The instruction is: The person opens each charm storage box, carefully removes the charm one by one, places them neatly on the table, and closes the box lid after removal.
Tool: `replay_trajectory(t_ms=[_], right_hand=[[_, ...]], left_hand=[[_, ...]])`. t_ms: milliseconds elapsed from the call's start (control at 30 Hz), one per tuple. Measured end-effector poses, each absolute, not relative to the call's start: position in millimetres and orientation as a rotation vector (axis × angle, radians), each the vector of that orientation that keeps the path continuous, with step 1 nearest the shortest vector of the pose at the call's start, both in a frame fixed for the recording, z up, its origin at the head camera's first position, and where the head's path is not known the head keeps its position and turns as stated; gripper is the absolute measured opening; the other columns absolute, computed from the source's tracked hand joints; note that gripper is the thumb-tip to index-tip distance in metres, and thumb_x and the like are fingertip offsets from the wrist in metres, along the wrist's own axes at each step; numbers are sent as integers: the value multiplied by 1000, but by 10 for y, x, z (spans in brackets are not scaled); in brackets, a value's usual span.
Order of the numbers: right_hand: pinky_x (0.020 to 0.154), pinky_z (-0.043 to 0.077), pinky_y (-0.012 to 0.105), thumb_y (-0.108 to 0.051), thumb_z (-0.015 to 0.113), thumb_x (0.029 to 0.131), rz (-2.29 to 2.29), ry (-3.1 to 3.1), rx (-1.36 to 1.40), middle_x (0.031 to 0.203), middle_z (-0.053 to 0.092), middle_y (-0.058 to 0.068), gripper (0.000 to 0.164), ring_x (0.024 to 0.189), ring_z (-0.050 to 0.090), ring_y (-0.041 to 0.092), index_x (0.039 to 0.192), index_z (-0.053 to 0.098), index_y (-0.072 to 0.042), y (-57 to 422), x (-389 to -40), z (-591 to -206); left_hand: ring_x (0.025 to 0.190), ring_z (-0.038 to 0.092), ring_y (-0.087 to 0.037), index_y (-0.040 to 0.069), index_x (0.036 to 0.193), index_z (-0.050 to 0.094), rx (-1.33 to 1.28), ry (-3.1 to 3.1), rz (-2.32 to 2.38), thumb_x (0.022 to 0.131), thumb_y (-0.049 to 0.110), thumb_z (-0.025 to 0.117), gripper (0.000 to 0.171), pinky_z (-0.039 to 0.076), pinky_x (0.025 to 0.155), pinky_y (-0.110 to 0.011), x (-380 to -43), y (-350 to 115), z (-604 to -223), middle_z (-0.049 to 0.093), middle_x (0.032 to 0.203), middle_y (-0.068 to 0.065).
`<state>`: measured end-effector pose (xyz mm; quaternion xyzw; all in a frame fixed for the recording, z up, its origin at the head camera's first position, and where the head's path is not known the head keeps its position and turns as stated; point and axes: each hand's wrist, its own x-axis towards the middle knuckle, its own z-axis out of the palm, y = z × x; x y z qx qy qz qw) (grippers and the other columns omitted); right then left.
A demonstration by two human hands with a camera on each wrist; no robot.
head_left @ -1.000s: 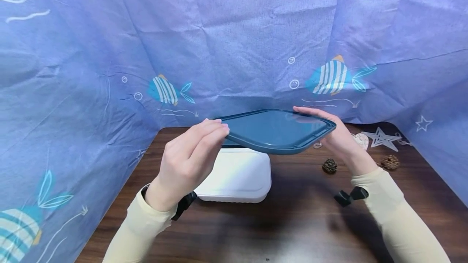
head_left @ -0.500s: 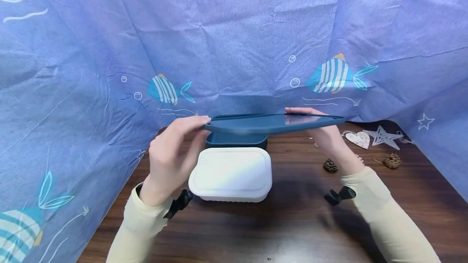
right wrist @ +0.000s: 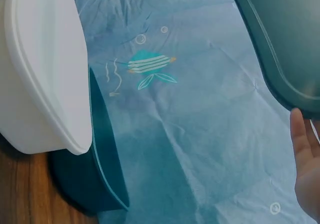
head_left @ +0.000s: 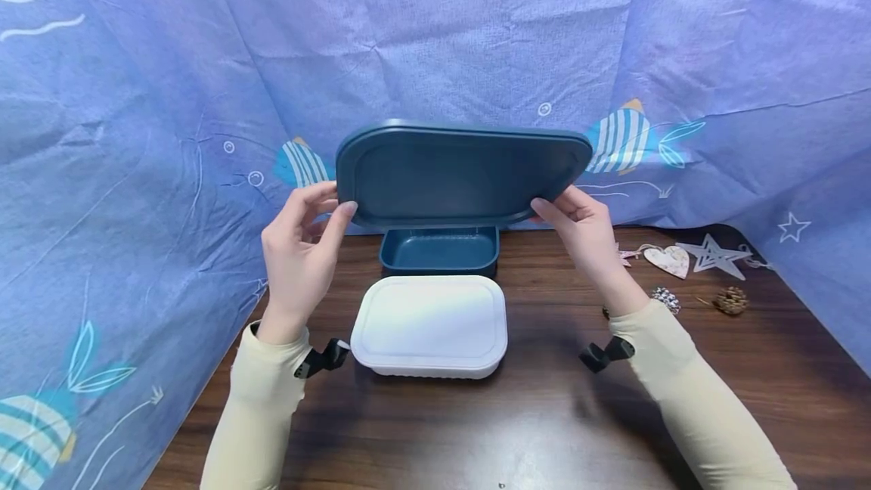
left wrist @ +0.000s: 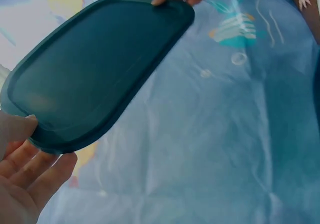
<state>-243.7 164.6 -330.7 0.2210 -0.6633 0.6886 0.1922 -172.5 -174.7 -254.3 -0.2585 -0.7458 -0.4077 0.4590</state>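
A dark blue lid point(head_left: 456, 176) with rounded corners is held up in the air, tilted so its broad face shows in the head view. My left hand point(head_left: 299, 255) pinches its lower left corner between thumb and fingers. At the lower right corner my right hand point(head_left: 578, 233) grips it, thumb on the near face. Below and behind the lid stands an open dark blue box point(head_left: 438, 249), partly hidden by it. In front of that box is a white box with its white lid on point(head_left: 432, 324). The left wrist view shows both hands on the blue lid point(left wrist: 95, 63).
Ornaments lie at the right of the brown table point(head_left: 544, 429): a silver star point(head_left: 711, 256), a white heart point(head_left: 668, 260), a brown pinecone point(head_left: 730, 300) and a silvery cone point(head_left: 665, 299). A blue fish-print cloth point(head_left: 435, 44) hangs behind the table.
Both hands have tipped the blue lid from nearly flat to steeply raised, its broad face now showing. The lid has moved left, and more of the blue box behind is uncovered.
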Motion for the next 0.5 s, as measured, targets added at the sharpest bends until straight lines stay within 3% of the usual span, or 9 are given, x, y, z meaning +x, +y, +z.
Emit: replay_trajectory(t_ms=[200, 400, 500], right_hand=[[81, 55, 24, -19, 73, 95, 1939, -1890, 545, 104, 75, -5, 37, 93, 69, 11, 132, 69, -13, 1490, -2552, -3312], [77, 57, 24, -17, 70, 97, 1914, -1929, 560, 118, 72, 14, 60, 96, 71, 7, 152, 47, -19, 1376, -2671, -3386], [81, 58, 27, -21, 70, 98, 1869, -2003, 529, 125, 68, 18, 67, 100, 71, 11, 157, 37, -24, 1340, -2715, -3450]], left_hand=[[89, 72, -16, 2, 125, 69, -570, -1924, -1037, 95, 8, 71, 31, 54, 71, -15, -1942, -1865, -2634, 73, 112, -8], [92, 71, -22, 7, 137, 63, -541, -2016, -948, 98, 13, 68, 40, 51, 71, -11, -2155, -1986, -2782, 71, 116, -10], [93, 71, -25, 7, 140, 61, -531, -2068, -938, 99, 16, 67, 43, 49, 71, -9, -2248, -2039, -2865, 70, 116, -13]])
